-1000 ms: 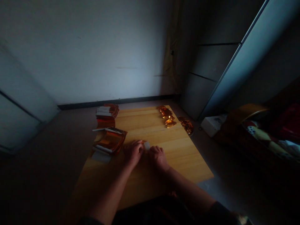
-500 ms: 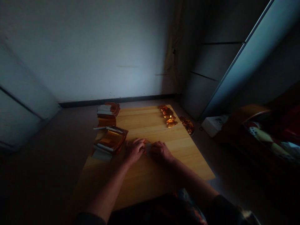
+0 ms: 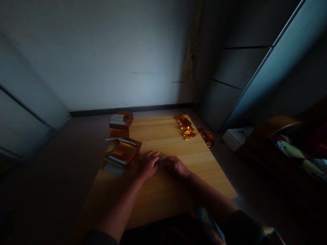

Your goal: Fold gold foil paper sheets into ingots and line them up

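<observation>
My left hand (image 3: pixel 149 164) and my right hand (image 3: pixel 176 165) rest close together over the middle of the wooden table (image 3: pixel 158 132). Between them is a small piece of foil paper (image 3: pixel 162 162), pale on the side that shows, with a hint of orange at its far edge. Fingers of both hands are bent and closed on it, and they cover most of it. Just left of my left hand lies a stack of copper-gold foil sheets (image 3: pixel 125 151) with pale backs.
More foil sheets (image 3: pixel 120 119) lie at the table's far left corner. A row of shiny gold folded foil pieces (image 3: pixel 186 127) runs along the far right. Beyond the right edge, a container of similar gold pieces (image 3: pixel 206 137) sits lower down, near a white box (image 3: pixel 236 137).
My hands have drawn slightly closer together, and less of the foil paper shows between them. The whole view has shifted a little.
</observation>
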A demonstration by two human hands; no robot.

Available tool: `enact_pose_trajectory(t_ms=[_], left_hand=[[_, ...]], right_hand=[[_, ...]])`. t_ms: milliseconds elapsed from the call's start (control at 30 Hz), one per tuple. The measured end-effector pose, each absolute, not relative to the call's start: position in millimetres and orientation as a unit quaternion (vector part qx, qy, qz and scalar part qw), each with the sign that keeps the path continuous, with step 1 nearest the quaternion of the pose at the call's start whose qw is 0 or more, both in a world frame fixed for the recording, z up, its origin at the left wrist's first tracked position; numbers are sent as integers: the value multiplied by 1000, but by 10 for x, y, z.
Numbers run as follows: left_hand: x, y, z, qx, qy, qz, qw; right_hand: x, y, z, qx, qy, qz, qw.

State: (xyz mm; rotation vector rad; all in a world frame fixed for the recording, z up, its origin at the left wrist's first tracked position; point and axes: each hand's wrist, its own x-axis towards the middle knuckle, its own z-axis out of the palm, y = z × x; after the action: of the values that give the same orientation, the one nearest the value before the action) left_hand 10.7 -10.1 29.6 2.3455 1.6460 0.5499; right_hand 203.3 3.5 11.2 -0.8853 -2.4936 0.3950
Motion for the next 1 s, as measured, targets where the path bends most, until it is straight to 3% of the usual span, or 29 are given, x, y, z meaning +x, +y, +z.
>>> enact_pose_trajectory(t_ms=[200,433,800,1000], left_hand=[[108,-123,299,806,550,193,108],[81,-71,219,813,538,201,98],[110,-96,308,811,539,198,112],[97,-87,263,813,537,199,108]], right_hand=[[2009,9,114,-279,-882,220,309],[2034,26,47,-271,-848,229,394],[2134,271,46,-237,-866,316,307],[2142,273,110,-275,-888,278,244]])
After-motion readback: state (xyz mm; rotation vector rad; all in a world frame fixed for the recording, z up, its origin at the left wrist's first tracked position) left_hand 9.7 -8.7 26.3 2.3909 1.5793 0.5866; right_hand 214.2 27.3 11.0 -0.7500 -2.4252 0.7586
